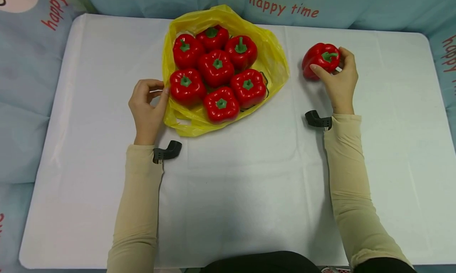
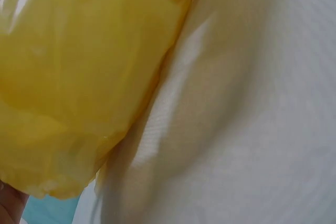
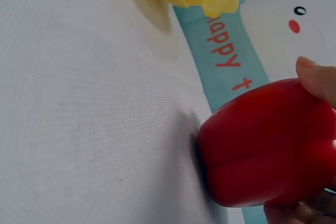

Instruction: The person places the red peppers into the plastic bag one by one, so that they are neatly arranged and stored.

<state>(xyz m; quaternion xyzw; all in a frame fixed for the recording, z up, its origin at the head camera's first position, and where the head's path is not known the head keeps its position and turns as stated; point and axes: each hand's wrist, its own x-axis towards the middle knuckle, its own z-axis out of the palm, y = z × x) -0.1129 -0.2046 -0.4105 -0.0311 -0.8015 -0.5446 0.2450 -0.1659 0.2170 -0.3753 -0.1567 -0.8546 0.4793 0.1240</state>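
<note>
A yellow plastic bag [image 1: 276, 53] lies open on the table, with several red bell peppers [image 1: 216, 68] with green stems inside it. At the bag's left rim, my left hand [image 1: 147, 104] pinches the plastic between thumb and fingers. Only a sliver of that hand [image 2: 9, 203] shows in the left wrist view, beside the bag's side [image 2: 89, 66]. Over to the right, my right hand [image 1: 340, 81] grips a single red bell pepper [image 1: 315, 57], its stem facing me. The right wrist view shows this pepper [image 3: 257, 145] tilted close to the tabletop, thumb and fingers around it.
A white cloth [image 1: 231, 186] covers the table. Light blue padding [image 1: 199, 1] with printed words borders the back and sides. Black wrist mounts [image 1: 169, 150] stick out from both sleeves. Part of a dark garment [image 1: 260, 263] shows at the front edge.
</note>
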